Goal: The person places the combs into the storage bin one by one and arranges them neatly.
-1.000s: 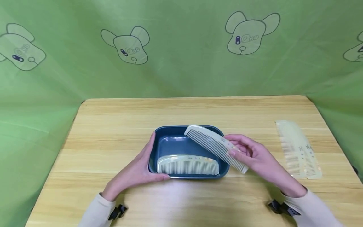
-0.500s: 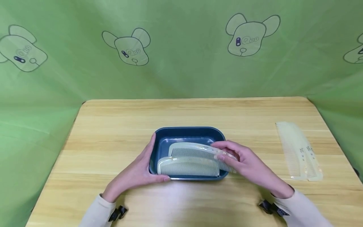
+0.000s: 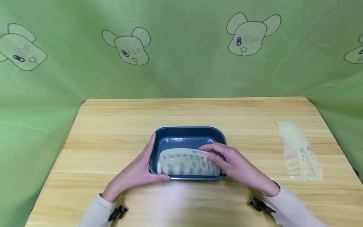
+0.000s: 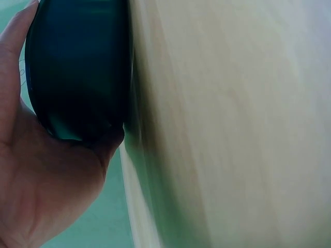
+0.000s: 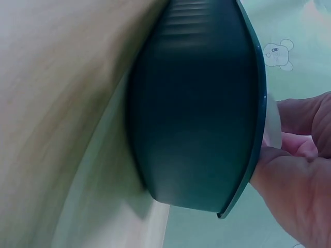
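A dark blue rectangular tray (image 3: 181,143) sits mid-table in the head view. My left hand (image 3: 139,168) grips its left end, thumb along the front rim and fingers at the side; the left wrist view shows the palm around that end of the tray (image 4: 77,67). Between thumb and fingers, my right hand (image 3: 232,164) pinches the right end of a pale green comb (image 3: 175,152), low in the tray, teeth toward me. Just in front of it, another pale comb (image 3: 181,168) lies along the tray's front wall, partly overlapping it. In the right wrist view the tray wall hides most of the held comb.
Two more pale combs (image 3: 293,148) lie overlapping on the right of the wooden table (image 3: 113,126). A green cloth (image 3: 181,63) with printed animal heads hangs behind and at both sides. Black wrist devices (image 3: 117,213) show below both sleeves.
My right hand has moved left and toward me, bringing the comb from a slanted position over the tray's right rim down behind the front comb. My left hand has stayed on the tray.
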Demonstrator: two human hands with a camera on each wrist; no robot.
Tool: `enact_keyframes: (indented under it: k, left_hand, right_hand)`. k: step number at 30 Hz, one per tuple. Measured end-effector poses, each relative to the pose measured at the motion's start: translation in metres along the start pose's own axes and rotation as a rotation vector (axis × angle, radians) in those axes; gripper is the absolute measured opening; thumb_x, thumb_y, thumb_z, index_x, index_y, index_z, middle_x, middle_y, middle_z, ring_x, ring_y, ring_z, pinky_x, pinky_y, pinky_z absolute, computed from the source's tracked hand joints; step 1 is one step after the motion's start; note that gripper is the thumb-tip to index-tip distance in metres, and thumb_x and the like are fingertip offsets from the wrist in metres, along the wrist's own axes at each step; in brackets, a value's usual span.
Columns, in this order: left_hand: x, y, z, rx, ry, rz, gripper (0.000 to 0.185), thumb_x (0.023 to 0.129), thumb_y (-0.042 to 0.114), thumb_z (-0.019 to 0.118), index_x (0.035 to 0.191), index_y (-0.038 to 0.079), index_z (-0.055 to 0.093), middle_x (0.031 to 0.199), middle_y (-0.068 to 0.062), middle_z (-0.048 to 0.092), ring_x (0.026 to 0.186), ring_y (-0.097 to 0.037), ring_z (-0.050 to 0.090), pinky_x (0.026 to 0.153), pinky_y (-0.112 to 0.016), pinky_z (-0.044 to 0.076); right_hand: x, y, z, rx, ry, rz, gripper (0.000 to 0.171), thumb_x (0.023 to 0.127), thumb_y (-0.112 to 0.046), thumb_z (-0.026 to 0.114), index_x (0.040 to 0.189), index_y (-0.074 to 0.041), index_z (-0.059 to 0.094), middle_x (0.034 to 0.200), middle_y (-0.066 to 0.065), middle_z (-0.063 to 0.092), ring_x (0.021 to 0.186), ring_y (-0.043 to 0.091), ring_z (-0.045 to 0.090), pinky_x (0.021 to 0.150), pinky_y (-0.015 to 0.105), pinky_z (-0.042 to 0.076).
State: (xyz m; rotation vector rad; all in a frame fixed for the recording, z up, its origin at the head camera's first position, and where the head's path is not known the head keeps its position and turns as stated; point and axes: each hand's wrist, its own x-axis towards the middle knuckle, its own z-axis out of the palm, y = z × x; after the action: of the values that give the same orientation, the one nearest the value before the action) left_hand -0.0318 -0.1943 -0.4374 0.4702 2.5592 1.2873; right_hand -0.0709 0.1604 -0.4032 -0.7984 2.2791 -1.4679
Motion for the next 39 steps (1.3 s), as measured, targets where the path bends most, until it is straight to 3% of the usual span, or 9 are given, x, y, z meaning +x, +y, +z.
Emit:
enact_keyframes:
  k: [9, 24, 33, 39]
  left_hand:
    - [0.0, 0.0, 0.0, -0.015, -0.008, -0.013, 0.148, 0.08, 0.058, 0.096, 0.174, 0.034, -0.016, 0.182, -0.007, -0.001, 0.164, -0.035, 0.014, 0.125, -0.062, 0.026]
    - [0.0, -0.001, 0.0, -0.02, -0.003, 0.001, 0.149, 0.08, 0.055, 0.097, 0.174, 0.033, -0.016, 0.182, -0.007, -0.002, 0.164, -0.035, 0.014, 0.126, -0.062, 0.025]
    - [0.001, -0.001, 0.004, -0.017, 0.0, 0.008, 0.149, 0.08, 0.054, 0.097, 0.174, 0.032, -0.016, 0.181, -0.008, -0.001, 0.164, -0.035, 0.014, 0.126, -0.06, 0.024]
    - [0.001, 0.0, 0.004, -0.025, 0.002, 0.002, 0.15, 0.08, 0.054, 0.097, 0.174, 0.032, -0.016, 0.181, -0.009, -0.001, 0.163, -0.036, 0.014, 0.126, -0.061, 0.024]
  right_hand:
    - [0.006, 0.0, 0.009, -0.138, -0.034, -0.021, 0.03, 0.112, -0.003, 0.061, 0.138, -0.011, 0.074, 0.134, -0.003, 0.072, 0.119, 0.018, 0.065, 0.099, 0.037, 0.057]
    - [0.008, -0.002, 0.019, -0.351, -0.034, -0.125, 0.028, 0.109, 0.004, 0.06, 0.131, -0.009, 0.073, 0.124, -0.001, 0.073, 0.112, 0.017, 0.067, 0.096, 0.047, 0.059]
    - [0.01, -0.003, 0.025, -0.495, -0.047, -0.082, 0.024, 0.107, -0.001, 0.066, 0.129, -0.008, 0.071, 0.118, -0.001, 0.069, 0.108, 0.017, 0.063, 0.094, 0.045, 0.058]
    - [0.011, -0.004, 0.027, -0.548, -0.051, -0.082, 0.025, 0.106, -0.004, 0.068, 0.13, -0.006, 0.072, 0.12, 0.001, 0.068, 0.112, 0.019, 0.062, 0.099, 0.047, 0.056]
